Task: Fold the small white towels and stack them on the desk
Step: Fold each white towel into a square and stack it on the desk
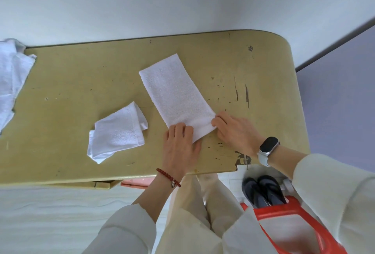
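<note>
From my feed, the long folded white towel (176, 95) lies slanted near the middle of the scuffed yellow desk (81, 83). Both hands are on its near end: the left hand (179, 148) lies flat with fingers straight, pressing the corner, and the right hand (236, 131) has its fingertips curled onto the other corner, looks like a pinch. Left of that towel, close but apart, sits a smaller folded towel (116, 134). Way off at the desk's left end is a rumpled white pile (11, 79).
</note>
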The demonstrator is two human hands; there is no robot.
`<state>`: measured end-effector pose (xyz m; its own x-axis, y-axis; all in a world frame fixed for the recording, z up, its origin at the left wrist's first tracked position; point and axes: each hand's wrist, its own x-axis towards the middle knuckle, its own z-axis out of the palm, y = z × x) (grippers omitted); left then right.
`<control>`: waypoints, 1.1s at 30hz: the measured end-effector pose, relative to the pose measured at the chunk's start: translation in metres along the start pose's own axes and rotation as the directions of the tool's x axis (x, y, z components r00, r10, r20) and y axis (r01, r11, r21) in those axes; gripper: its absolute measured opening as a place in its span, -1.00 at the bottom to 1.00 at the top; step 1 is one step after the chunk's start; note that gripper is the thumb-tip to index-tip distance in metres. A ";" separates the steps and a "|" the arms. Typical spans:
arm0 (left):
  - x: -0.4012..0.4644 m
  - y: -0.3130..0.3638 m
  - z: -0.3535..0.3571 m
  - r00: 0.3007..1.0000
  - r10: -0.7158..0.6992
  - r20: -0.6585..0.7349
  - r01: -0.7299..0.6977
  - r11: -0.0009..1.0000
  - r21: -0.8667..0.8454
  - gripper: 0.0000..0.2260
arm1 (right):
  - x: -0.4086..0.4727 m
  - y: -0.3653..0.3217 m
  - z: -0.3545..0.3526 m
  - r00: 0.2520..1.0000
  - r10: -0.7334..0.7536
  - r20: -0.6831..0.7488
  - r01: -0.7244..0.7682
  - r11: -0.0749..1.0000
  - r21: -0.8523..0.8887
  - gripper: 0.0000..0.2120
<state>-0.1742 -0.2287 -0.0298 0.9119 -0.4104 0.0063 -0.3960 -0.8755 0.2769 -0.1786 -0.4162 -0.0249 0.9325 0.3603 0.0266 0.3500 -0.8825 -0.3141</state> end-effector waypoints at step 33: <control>0.053 -0.030 -0.064 0.836 -0.447 0.318 0.511 0.422 -0.749 -0.81 | 0.078 -0.034 -0.034 0.779 0.626 0.033 -0.528 0.627 0.572 -0.78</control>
<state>-0.1073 -0.2076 0.0242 0.9048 -0.0331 -0.4245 0.3798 -0.3880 0.8398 -0.1149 -0.3691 0.0203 0.9426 -0.2620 -0.2069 -0.3243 -0.5709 -0.7543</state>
